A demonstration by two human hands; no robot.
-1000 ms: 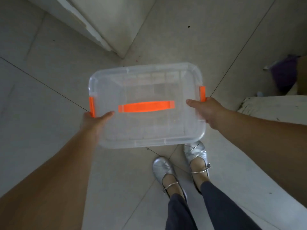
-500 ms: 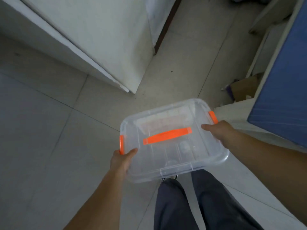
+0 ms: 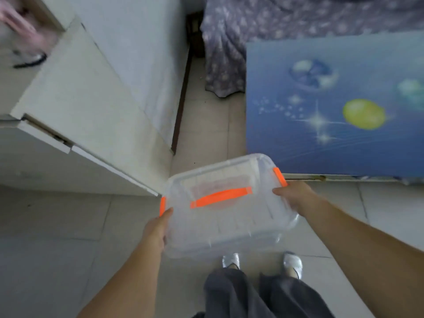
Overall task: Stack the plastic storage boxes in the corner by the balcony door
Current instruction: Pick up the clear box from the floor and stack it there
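We hold the clear storage box (image 3: 229,207) above the floor, left hand (image 3: 158,228) and right hand (image 3: 296,196) gripping its ends. White cabinet (image 3: 75,115) left, blue panel (image 3: 332,106) right; no legible writing.

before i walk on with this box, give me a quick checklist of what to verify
1. Left hand grips the clear storage box at its left end: ok.
2. Right hand grips the right end: ok.
3. Lid closed, orange latches at both ends down: looks ok.
4. Box level: not ok, it tilts a little.
5. Tiled floor ahead, between the white cabinet and the blue panel: ok, nothing lies on it.
6. Corner by the balcony door and other boxes: cannot tell, not in view.
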